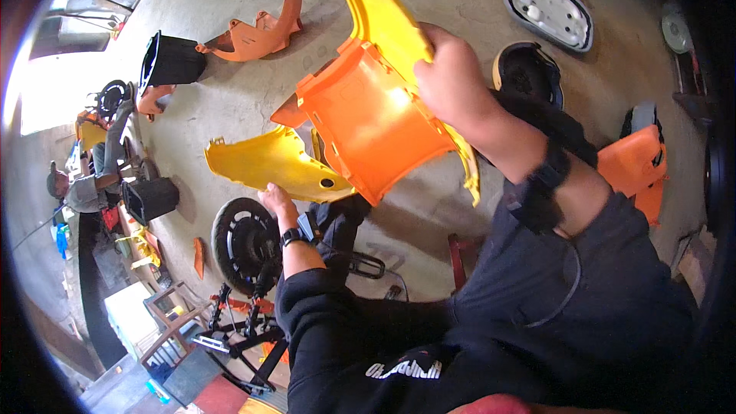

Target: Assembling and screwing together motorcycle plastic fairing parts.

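Note:
My right hand (448,77) grips a long curved yellow plastic panel (376,4) at upper centre. That panel is part of an assembly with a large orange plastic piece (374,126), whose lower end shows a further yellow strip at right. My left hand (276,203), lower left of the orange piece, has its fingers on the bottom edge of a second yellow panel (257,161) with a dark round hole near its right end.
A black wheel on a frame (241,245) stands below my left hand. Around me lie orange panels (261,34) (629,165), black bins (172,61) (149,199), a white-lined tray (548,11) and a round dark item (525,69). Another person (84,188) crouches at far left.

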A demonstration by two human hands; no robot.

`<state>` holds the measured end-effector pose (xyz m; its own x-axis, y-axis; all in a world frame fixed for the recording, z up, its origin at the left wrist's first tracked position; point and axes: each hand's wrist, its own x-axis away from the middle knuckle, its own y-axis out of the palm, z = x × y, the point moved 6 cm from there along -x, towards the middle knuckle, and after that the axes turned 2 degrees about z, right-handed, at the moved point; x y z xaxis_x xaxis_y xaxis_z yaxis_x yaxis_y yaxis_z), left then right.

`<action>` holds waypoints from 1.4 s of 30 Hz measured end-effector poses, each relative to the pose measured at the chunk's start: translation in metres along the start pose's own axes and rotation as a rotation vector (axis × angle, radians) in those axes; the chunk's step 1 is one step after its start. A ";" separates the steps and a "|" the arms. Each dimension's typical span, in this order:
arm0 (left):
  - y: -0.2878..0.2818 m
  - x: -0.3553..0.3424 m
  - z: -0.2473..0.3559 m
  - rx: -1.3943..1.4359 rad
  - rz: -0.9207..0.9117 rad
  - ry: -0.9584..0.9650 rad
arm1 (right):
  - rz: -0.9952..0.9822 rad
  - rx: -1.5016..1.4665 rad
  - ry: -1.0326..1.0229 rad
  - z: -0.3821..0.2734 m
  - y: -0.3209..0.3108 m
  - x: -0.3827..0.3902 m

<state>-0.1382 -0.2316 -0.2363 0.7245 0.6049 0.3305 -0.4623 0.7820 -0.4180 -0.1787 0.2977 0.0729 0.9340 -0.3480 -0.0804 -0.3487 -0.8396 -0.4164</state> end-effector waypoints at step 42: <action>-0.044 0.236 0.208 0.437 0.146 0.359 | -0.214 -0.158 0.150 0.018 0.024 0.007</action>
<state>-0.0527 -0.0920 0.0358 0.7302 0.6818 -0.0441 -0.6830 0.7300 -0.0246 -0.1792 0.2822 0.0460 0.9699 -0.2038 0.1330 -0.1639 -0.9510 -0.2621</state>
